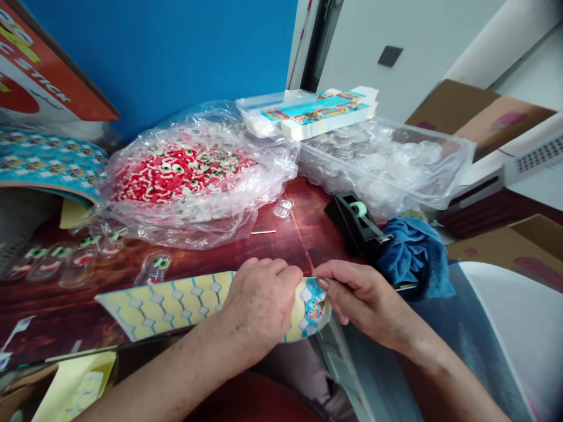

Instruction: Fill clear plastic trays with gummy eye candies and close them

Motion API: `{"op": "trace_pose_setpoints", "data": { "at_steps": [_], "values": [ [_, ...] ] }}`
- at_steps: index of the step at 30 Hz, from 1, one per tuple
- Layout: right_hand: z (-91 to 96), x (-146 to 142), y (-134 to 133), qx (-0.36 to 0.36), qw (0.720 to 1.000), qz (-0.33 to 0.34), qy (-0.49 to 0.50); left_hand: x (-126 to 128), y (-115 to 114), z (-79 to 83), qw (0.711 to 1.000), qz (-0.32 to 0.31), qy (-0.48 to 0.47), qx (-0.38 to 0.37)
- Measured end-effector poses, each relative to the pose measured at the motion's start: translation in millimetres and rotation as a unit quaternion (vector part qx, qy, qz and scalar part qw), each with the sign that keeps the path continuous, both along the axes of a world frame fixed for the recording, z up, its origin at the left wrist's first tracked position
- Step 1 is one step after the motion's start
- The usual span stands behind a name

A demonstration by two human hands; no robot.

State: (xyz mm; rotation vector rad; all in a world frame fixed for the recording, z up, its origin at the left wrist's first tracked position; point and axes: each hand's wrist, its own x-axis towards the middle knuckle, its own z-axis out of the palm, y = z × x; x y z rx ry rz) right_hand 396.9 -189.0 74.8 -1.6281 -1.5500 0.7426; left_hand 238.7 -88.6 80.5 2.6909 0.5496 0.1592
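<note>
A long yellow sticker sheet (162, 305) with blue-edged cut-outs lies along the near edge of the red-brown table (290, 234). My left hand (259, 305) rests closed on the sheet near its right end, fingers curled over it. My right hand (360, 296) pinches the sheet's curled right tip, where a round cartoon sticker (314, 299) shows. Both thumbs meet at that tip.
A clear plastic bag of red and white eye-shaped candies (185, 167) sits behind. A clear tray of plastic shells (387, 158) carries flat printed boxes (316, 111). A black tape dispenser (356, 223) and blue cloth (413, 252) lie right. Filled clear capsules (65, 261) line the left.
</note>
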Motion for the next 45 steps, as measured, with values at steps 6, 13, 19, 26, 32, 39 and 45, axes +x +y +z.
{"op": "trace_pose_setpoints", "data": {
  "at_steps": [6,13,19,26,32,39,45],
  "values": [
    [-0.9,-18.8,3.8,0.143,0.984,0.001,-0.11,-5.1,-0.3,7.0,0.985,0.069,-0.047,-0.152],
    [-48.1,-42.1,-1.8,0.305,0.91,-0.11,-0.257,-7.8,-1.4,0.2,0.958,0.153,-0.064,-0.234],
    [-53.3,-42.8,-8.9,0.314,0.905,-0.126,-0.256,-12.7,4.3,-3.1,0.946,0.168,-0.099,-0.26],
    [-30.1,-35.1,6.2,0.285,0.923,-0.074,-0.249,-16.5,-4.2,-0.7,0.973,0.119,-0.096,-0.175],
    [-49.0,-40.1,-0.9,0.355,0.883,-0.093,-0.292,-17.1,-6.9,-7.2,0.935,0.146,-0.135,-0.292],
    [-42.9,-43.1,0.3,0.294,0.924,-0.112,-0.218,-18.3,-6.6,-5.4,0.95,0.138,-0.119,-0.253],
    [-48.0,-42.3,-0.4,0.332,0.906,-0.09,-0.248,-20.0,-7.4,-6.7,0.93,0.152,-0.133,-0.307]
  ]
}}
